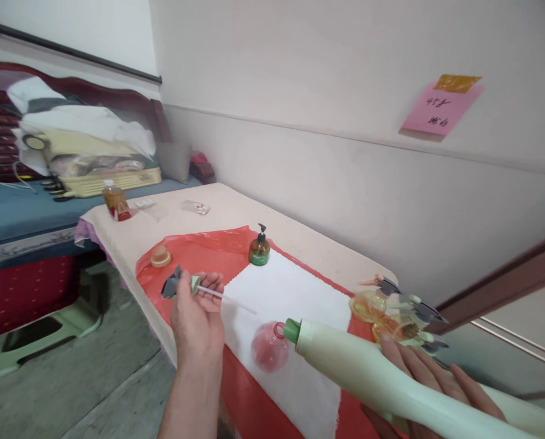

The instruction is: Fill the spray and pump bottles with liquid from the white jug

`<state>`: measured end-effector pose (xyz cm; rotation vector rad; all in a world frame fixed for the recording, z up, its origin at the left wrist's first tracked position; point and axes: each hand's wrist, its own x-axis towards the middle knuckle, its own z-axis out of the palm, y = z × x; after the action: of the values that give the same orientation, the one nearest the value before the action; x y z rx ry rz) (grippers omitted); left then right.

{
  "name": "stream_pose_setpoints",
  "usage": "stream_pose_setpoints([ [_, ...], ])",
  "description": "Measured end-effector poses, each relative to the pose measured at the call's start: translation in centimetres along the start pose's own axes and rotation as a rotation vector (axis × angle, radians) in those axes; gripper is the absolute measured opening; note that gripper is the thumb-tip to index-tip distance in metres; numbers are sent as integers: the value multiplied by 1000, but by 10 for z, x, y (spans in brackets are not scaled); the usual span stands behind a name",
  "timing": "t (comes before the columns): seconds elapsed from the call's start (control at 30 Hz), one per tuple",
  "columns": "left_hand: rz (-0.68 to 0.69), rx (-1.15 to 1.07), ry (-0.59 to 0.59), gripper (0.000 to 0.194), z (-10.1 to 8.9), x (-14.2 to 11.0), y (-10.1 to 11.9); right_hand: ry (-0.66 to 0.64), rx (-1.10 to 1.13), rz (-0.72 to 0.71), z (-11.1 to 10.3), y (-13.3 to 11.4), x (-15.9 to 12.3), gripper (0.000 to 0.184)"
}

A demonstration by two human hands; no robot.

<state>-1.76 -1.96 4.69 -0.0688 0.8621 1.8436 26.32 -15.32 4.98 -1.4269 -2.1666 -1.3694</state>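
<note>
My left hand (198,320) is turned palm up, its thumb and fingers closed on a grey spray-bottle head (172,284) with a pale green collar. A thin clear dip tube (227,297) sticks out from it to the right. My right hand (432,375) grips a large pale green refill bottle (350,356), tilted nearly level. Its green spout (292,330) is at the mouth of a small round clear bottle (270,350) with a pinkish look, standing on a white cloth (291,286). Whether liquid flows between them I cannot tell.
A green pump bottle (260,249) stands at the cloth's far edge. Yellow spray bottles (368,305) cluster on the right. A wooden-looking knob (161,256) lies on red sheeting (199,241). An amber bottle (116,201) is at the far left table edge, and a stool (39,329) stands below.
</note>
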Motion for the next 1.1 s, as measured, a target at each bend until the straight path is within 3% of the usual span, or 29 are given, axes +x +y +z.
stream_pose_setpoints([
  [0.53, 3, -7, -3, 27, 1, -1, 1, -31, 21, 19, 0, 1, 5, 49],
  [0.8, 2, -15, 18, 26, 2, -2, 2, -56, 20, -10, 3, 2, 1, 56],
  [1.1, -5, -14, 18, 26, 1, -1, 2, -81, -8, -75, 1, 7, 7, 51],
])
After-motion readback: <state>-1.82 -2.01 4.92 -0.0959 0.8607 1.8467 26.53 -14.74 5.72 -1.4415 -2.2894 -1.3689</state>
